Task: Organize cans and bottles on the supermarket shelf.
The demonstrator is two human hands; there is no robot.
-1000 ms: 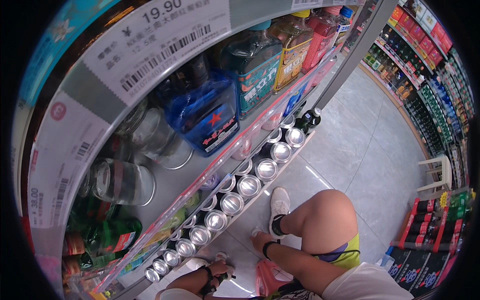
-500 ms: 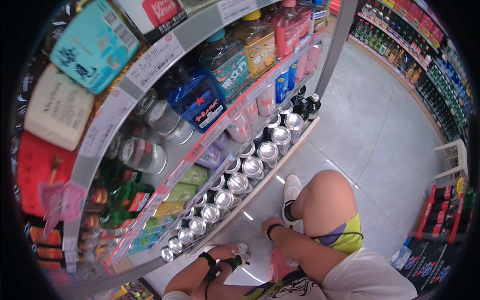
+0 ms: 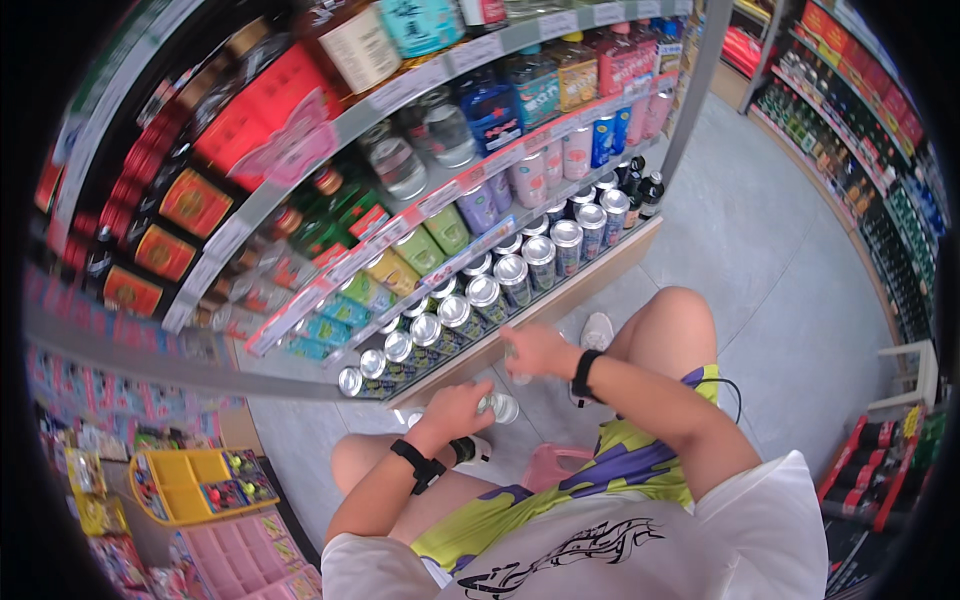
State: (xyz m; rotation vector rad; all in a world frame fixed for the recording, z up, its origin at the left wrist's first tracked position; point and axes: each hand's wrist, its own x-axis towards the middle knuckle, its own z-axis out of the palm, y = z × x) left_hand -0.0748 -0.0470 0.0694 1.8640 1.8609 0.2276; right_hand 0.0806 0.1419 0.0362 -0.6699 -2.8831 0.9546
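Note:
My left hand is closed around a small clear glass bottle, its round end pointing right, above the floor beside the shelf base. Just to the right and farther forward, my right hand is closed on another small clear bottle, mostly hidden by the fingers. Silver-topped cans stand in rows on the bottom shelf in front of both hands. Both wrists carry black bands.
Above the cans, a shelf holds coloured cans and, higher, bottles. A pink stool is between my legs. Yellow and pink trays lie at lower left; bottle crates stand at right.
My view has swung left and back, showing more shelf and the trays. Both hands have risen from low near the floor, and clear bottles now show in them.

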